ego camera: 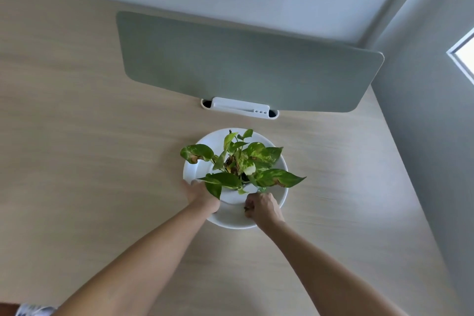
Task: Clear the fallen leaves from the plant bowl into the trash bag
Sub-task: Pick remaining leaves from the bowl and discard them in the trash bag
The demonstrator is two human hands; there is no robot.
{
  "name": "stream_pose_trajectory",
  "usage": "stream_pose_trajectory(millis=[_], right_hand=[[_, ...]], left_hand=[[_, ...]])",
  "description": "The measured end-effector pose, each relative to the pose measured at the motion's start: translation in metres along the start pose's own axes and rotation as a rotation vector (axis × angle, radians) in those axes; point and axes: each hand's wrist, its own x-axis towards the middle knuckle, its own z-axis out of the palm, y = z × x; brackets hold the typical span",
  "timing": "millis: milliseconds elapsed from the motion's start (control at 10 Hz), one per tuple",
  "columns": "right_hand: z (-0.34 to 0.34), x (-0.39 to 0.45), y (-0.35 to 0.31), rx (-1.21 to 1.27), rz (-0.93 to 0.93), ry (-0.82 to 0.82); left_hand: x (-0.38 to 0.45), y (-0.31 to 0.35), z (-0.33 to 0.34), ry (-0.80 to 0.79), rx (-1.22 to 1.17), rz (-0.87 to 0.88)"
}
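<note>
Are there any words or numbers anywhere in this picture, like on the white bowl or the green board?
No readable text anywhere.
Round white plant bowl: plain, no label.
Grey-green desk divider panel: blank.
White plastic clamp under the panel: only a few small dots, not letters.
Patterned object at the bottom left corner: too cut off and blurred to read.

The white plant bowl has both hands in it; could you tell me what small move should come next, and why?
Probably lift the right hand clear of the white plant bowl: its fingers look closed on a small brownish scrap, while the left hand rests at the rim. No trash bag is visible.
</note>
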Motion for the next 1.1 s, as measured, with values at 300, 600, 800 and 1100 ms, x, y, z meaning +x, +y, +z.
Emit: stream_pose_trajectory(millis=[300, 600, 800, 1100], right_hand=[[-0.001, 0.001, 0.004, -0.053, -0.110, 0.013], [-0.003, 0.005, 0.003, -0.227, -0.177, -0.106], [-0.015, -0.003, 0.014, -0.057, -0.166, 0.213], [-0.019, -0.081, 0.092, 0.300, 0.222, 0.568]], left_hand=[[-0.011, -0.005, -0.005, -0.107, 0.317, 0.012], [-0.030, 0.001, -0.028, -0.142, 0.268, 0.075], [-0.020, -0.009, -0.011, 0.011, 0.255, 0.199], [-0.085, -0.015, 0.064, 0.003, -0.122, 0.790]])
